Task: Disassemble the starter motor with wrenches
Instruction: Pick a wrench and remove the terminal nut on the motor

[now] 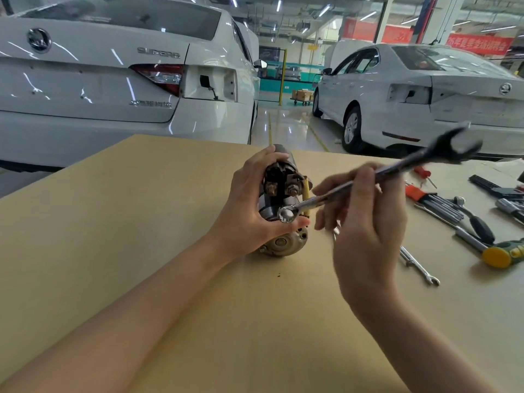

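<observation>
The starter motor lies on the cardboard-covered table, its terminal end with two studs turned up toward me. My left hand grips its body from the left, thumb near the lower end cap. My right hand holds a long chrome combination wrench by the shank. The wrench's ring end sits low at the motor, just below the studs. Its open jaw sticks up to the far right and is blurred.
Loose tools lie on the right of the table: a small combination wrench, a red-handled hex key set, a ratchet, and a yellow-faced mallet. Two white cars are parked beyond the table's far edge.
</observation>
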`<state>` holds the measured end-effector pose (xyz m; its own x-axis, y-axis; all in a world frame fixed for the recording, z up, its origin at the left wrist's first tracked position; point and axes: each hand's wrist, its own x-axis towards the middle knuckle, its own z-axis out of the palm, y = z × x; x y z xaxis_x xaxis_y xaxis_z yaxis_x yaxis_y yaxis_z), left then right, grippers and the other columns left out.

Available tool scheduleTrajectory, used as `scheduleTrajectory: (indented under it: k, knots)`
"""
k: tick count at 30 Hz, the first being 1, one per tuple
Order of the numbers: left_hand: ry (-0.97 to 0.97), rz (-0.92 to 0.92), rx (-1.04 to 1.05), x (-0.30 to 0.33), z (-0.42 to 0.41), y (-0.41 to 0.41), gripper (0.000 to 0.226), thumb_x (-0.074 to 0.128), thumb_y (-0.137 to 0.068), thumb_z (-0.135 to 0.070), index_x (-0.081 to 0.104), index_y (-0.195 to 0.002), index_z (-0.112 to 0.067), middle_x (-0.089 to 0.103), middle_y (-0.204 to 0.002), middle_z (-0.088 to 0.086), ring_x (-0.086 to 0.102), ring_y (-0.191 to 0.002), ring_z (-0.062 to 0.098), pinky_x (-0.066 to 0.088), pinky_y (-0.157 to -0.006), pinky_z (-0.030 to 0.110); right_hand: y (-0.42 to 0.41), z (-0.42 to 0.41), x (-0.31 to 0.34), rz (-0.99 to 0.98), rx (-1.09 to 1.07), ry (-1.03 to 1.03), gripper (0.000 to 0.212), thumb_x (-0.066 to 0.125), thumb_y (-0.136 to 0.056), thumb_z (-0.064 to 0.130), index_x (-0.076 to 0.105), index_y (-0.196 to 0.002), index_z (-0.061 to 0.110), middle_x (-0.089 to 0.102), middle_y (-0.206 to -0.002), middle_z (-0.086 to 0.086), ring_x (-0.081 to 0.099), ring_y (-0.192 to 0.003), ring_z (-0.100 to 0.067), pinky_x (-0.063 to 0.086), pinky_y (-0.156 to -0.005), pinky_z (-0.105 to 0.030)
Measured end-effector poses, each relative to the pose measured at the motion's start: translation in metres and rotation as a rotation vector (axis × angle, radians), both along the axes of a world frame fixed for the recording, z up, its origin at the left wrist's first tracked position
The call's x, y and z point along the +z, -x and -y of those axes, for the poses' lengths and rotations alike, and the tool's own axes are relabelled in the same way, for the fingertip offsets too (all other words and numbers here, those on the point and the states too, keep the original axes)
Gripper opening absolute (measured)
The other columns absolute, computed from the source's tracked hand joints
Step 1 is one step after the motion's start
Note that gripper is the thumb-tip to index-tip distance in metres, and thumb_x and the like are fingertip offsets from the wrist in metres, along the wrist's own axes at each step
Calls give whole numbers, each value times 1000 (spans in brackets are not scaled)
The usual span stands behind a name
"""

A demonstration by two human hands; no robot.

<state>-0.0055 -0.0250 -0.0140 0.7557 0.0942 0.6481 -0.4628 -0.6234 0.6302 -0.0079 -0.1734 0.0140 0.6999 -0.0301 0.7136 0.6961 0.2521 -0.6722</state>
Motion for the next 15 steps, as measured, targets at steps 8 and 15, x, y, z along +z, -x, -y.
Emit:
scheduleTrajectory:
  k: [8, 15]
  knots:
    - [-16, 5, 10, 2, 2, 1, 83, 83, -61, -41, 34, -128, -45, 29, -148, -15, 29, -139, 13, 31, -115, 44, -16, 11, 3, -593, 234, -406, 22, 32, -105, 17, 43, -88, 10, 68, -69, -13, 55, -45, -17, 55, -56, -33]
    - [-20, 31, 9, 2, 4, 1, 86, 87, -62, -35, 36, -131, -35, 31, -151, -5, 32, -139, 17, 32, -113, 47, -18, 11, 3, -657, 296, -462, 17, 38, -104, 19, 44, -94, 8, 70, -74, -16, 70, -64, -29, 60, -70, -39]
